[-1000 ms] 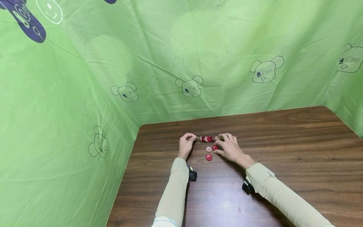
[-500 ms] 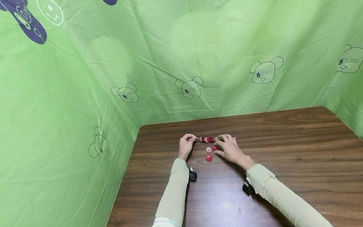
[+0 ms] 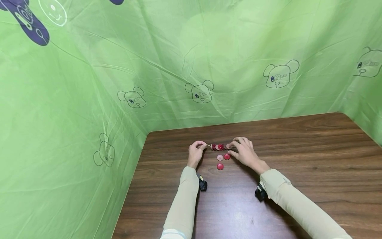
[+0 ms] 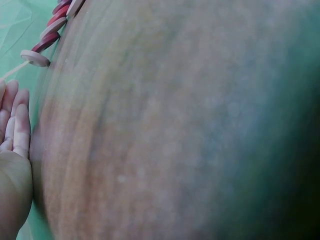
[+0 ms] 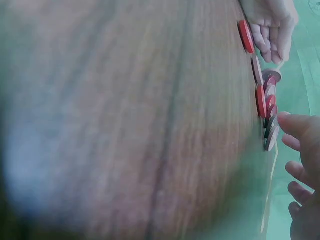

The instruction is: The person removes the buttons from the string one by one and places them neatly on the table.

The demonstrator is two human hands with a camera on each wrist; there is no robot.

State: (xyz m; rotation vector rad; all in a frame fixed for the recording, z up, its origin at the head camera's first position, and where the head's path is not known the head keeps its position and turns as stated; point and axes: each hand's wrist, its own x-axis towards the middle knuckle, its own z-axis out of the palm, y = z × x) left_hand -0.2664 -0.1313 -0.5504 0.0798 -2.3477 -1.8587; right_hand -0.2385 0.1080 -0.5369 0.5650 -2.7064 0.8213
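A row of threaded buttons, red, dark red and pale pink, lies overlapped on a thin cream cord. My left hand pinches the cord just left of the row. At the row's right end my right hand hovers with its fingers spread and loosely bent. In the right wrist view its fingertip comes right up to the last buttons, and the cord trails past the hand. Nearer me lie three loose buttons: a pink button, a red button and another red button.
The brown wood-grain table spreads to the right and towards me. Green fabric with bear drawings hangs along the back and sides. A black wrist camera sits on the left wrist, and another camera on the right.
My right hand has shifted slightly right, uncovering more of the red button beside it. The cord end that showed beyond its fingers is now hidden. The left hand has stayed in place.
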